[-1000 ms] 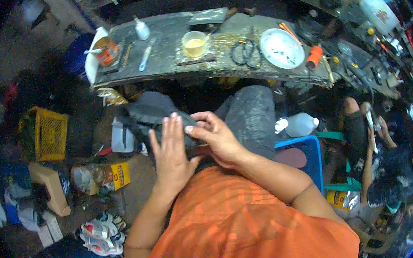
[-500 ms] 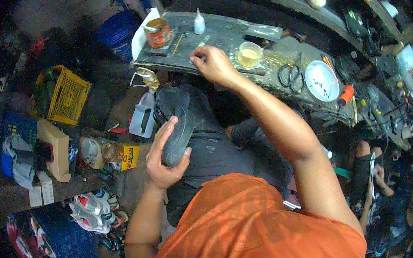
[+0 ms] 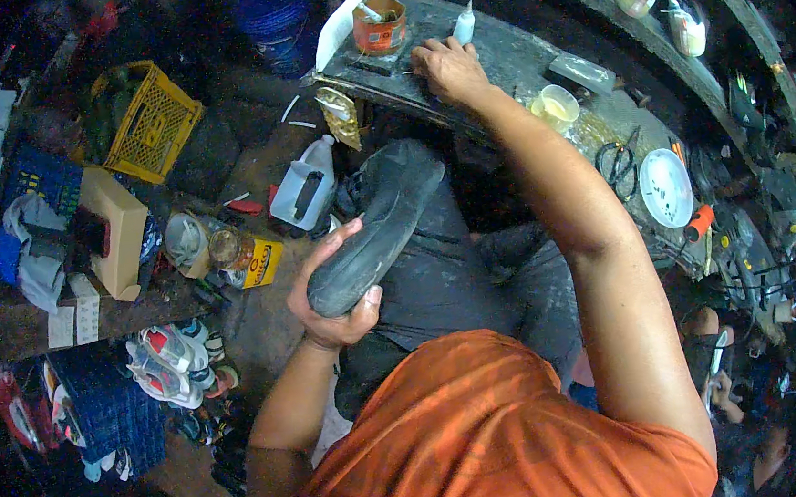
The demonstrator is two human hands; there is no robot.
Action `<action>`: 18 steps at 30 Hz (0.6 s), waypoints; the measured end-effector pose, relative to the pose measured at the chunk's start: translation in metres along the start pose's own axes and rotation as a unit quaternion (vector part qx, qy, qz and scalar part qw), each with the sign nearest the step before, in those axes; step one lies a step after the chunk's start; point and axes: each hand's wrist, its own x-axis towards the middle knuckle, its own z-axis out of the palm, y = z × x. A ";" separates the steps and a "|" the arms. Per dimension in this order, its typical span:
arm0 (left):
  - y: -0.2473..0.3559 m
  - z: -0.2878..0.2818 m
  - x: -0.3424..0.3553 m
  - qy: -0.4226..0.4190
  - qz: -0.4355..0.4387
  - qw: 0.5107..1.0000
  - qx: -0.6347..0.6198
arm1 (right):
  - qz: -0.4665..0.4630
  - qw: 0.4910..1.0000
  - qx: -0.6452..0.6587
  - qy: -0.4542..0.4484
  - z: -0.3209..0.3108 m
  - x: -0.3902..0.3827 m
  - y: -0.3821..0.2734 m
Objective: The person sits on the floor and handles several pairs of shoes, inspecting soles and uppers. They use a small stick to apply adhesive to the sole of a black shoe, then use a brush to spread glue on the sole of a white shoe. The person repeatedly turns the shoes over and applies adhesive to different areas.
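My left hand (image 3: 336, 320) grips a dark shoe (image 3: 379, 226) by one end, its sole turned up toward me. The shoe's other end points away, over my dark trousers. My right hand (image 3: 454, 71) is stretched out over the far end of the workbench (image 3: 519, 57), fingers bent down and close together. Whatever they hold or touch is hidden under them. Just beyond this hand stands a small white nozzle bottle (image 3: 465, 25). To its left is an orange can (image 3: 379, 26) with a handle sticking out.
On the bench are a cup of yellowish liquid (image 3: 555, 109), a grey block (image 3: 582, 73), scissors (image 3: 616, 168), a white dish (image 3: 666, 188) and an orange spool (image 3: 699, 222). Leftward lie a cut-open white jug (image 3: 301, 189), a yellow crate (image 3: 154, 123) and several shoes (image 3: 172, 366).
The whole view has shifted, with the bench now farther right. My right hand has moved from the bench's near edge farther over its top. The shoe has tilted, showing its sole more broadly.
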 end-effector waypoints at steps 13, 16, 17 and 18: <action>0.039 0.020 0.035 -0.116 0.057 0.987 0.094 | 0.137 0.621 0.768 0.078 -0.129 -0.122 -0.066; 0.058 0.034 0.040 -0.152 0.039 0.975 0.156 | 0.120 0.434 0.893 0.011 -0.167 -0.183 -0.066; 0.064 0.039 0.041 -0.156 0.032 0.974 0.160 | 0.095 0.327 0.940 -0.011 -0.178 -0.206 -0.068; 0.070 0.045 0.042 -0.162 0.028 0.973 0.165 | 0.077 0.342 0.936 -0.007 -0.186 -0.227 -0.072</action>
